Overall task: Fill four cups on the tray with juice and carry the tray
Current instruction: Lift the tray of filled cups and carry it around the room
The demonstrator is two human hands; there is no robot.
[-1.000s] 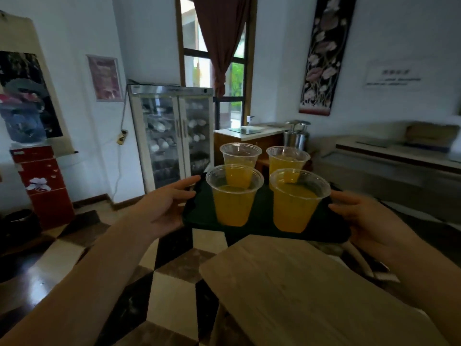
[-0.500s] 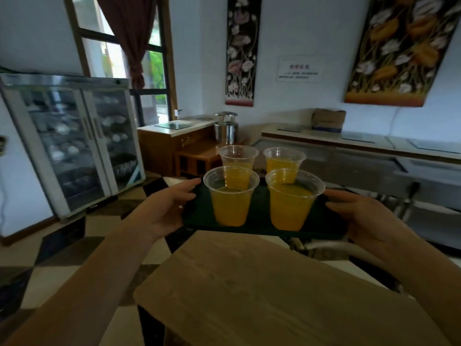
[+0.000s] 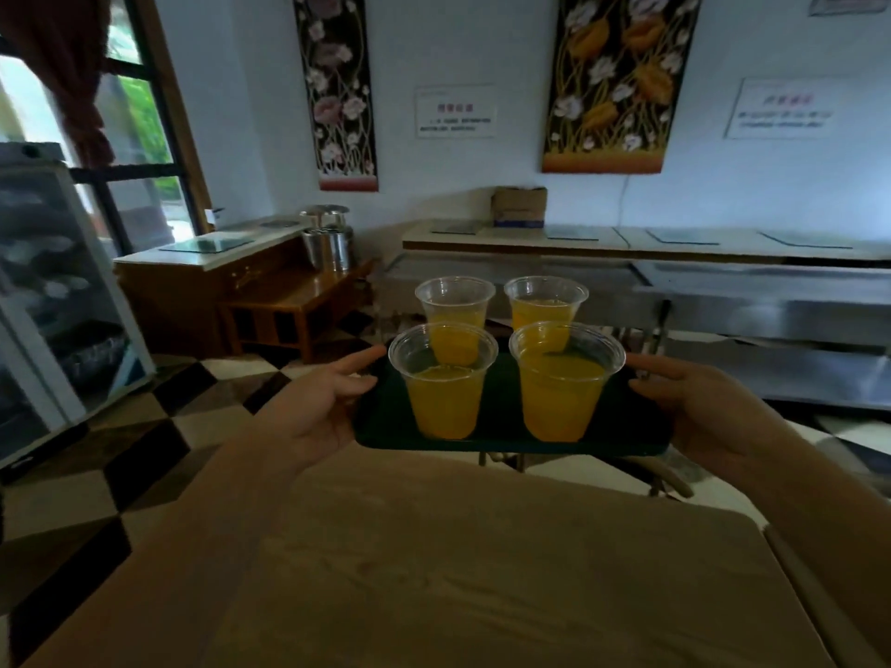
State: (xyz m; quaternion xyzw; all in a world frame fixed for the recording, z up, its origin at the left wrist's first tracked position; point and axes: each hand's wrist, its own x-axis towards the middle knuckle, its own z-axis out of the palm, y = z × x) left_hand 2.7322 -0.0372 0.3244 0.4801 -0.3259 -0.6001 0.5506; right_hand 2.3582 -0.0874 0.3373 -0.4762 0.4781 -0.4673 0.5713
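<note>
- The person holds a dark tray (image 3: 501, 426) in the air, above the far edge of a wooden table (image 3: 506, 571).
- The left hand (image 3: 318, 412) grips the tray's left edge, thumb lying on the rim, fingers hidden beneath.
- The right hand (image 3: 699, 417) grips the right edge the same way, thumb along the rim.
- Four clear cups stand upright on the tray in two rows, all holding orange juice: near left cup (image 3: 443, 383), near right cup (image 3: 564, 383), far left cup (image 3: 455, 306), far right cup (image 3: 545, 301).
- Behind the tray runs a steel counter (image 3: 723, 291); a cardboard box (image 3: 519, 207) sits on the shelf above.
- A wooden cabinet (image 3: 202, 291) stands at left, with metal pots (image 3: 328, 243) beside it.
- Floral hangings (image 3: 622, 79) are on the wall.
</note>
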